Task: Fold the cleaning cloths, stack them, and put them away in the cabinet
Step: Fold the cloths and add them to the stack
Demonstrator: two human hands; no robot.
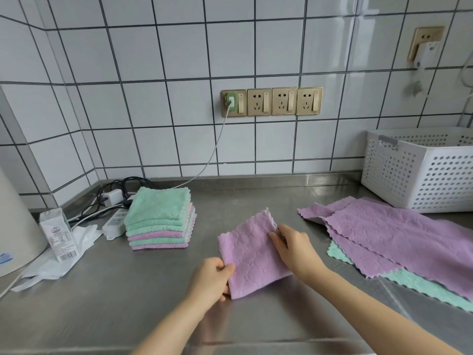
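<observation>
Our left fingers (225, 271) curl shut around the near-left corner of the purple cloth (252, 254), thumb on top; our right fingers (277, 238) lie pressed flat on its far-right edge, so both hands have hold of it. The cloth rests on the steel counter (158, 298), already folded, its long axis running from the near-left corner away toward the sockets. The folded stack (160, 219) sits to the left of the cloth and farther back, so we judge the coming move goes left and away from us; the left hand (211, 280) is the nearer one to it.

Counting leftward to rightward from the cloth: one stack, where we make out about seven folded layers, green on top, with purple and green below; one cloth in hand; then to its right the unfolded pile (399, 242), at least two purple cloths over one green, possibly more hidden. One white perforated basket (419, 175) stands behind that pile. We see no cabinet.
</observation>
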